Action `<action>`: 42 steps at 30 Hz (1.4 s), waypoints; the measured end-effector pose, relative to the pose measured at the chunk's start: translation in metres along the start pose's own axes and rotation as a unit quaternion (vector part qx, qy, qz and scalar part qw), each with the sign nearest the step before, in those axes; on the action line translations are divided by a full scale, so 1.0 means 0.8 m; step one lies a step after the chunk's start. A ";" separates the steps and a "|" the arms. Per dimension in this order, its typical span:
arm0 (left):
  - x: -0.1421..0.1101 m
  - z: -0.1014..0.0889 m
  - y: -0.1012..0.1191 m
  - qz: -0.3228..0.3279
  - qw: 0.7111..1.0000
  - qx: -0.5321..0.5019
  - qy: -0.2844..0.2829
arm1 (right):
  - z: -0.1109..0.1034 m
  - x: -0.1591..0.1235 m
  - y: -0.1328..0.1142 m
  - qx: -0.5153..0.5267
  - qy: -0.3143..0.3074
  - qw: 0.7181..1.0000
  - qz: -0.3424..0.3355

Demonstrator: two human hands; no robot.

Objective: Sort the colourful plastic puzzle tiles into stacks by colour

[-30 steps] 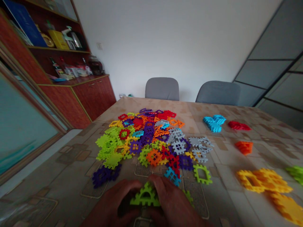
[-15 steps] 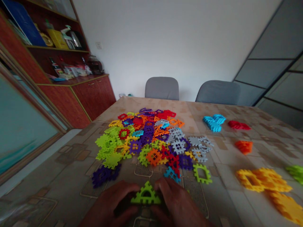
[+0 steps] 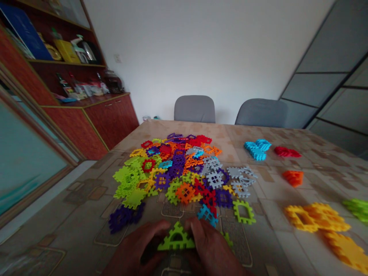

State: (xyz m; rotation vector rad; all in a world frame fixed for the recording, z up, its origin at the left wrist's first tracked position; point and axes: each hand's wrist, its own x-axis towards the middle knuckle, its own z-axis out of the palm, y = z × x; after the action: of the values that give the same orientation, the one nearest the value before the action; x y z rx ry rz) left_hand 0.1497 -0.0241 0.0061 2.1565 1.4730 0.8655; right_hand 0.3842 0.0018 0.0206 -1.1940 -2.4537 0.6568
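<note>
Between my hands, at the bottom middle of the view, is a lime-green triangular building block with toothed edges and an arched opening. My left hand curls around its left side. My right hand grips the right side, thumb and finger against the sloping edge. The lower fingers of both hands are in shadow. Another green piece shows partly from behind my right hand. Just beyond lie a light-blue window piece, a green square frame and dark purple pieces.
A large mixed pile of toothed plastic pieces covers the middle of the patterned table. On the right are separate groups: blue, red, orange, yellow and green. Two grey chairs stand beyond the far edge.
The view has shifted slightly. Both hands stay around the green triangular block, which has barely moved. The green piece behind my right hand, mostly covered half a second ago, shows again.
</note>
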 end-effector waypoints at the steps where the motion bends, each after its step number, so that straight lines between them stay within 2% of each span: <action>1: 0.001 -0.001 0.002 -0.004 1.000 -0.003 -0.005 | -0.002 0.000 0.000 0.005 0.005 1.000 -0.001; 5: 0.016 -0.006 0.014 -0.012 0.999 -0.015 -0.031 | -0.019 0.000 -0.002 0.028 0.004 0.999 0.020; 9: 0.038 -0.005 0.024 -0.014 0.999 -0.013 -0.028 | -0.040 -0.002 0.000 0.070 -0.007 0.996 0.058; 15: 0.059 -0.002 0.035 -0.021 0.999 -0.024 -0.044 | -0.057 -0.010 0.008 0.120 0.041 0.991 0.047; 19: 0.046 -0.009 0.032 -0.009 0.999 -0.017 -0.031 | -0.052 -0.008 0.001 0.104 0.015 0.993 0.057; 25: 0.009 -0.014 0.003 -0.011 0.999 0.031 -0.026 | -0.031 0.005 -0.015 0.046 -0.046 0.997 0.048; 28: -0.001 -0.010 -0.003 -0.006 1.000 0.026 -0.012 | -0.022 0.009 -0.017 0.027 -0.069 0.996 0.043; 36: 0.003 -0.005 0.002 0.006 1.000 0.016 -0.010 | -0.014 0.006 -0.013 -0.021 -0.060 0.998 0.030; 42: 0.000 -0.001 -0.013 0.030 0.999 0.036 -0.021 | -0.012 0.009 -0.011 -0.014 -0.058 0.998 0.026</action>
State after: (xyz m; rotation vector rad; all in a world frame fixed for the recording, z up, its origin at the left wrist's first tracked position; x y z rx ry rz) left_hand 0.1423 -0.0200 0.0000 2.2674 1.4466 0.7947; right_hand 0.3784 0.0050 0.0339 -1.2686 -2.5411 0.7283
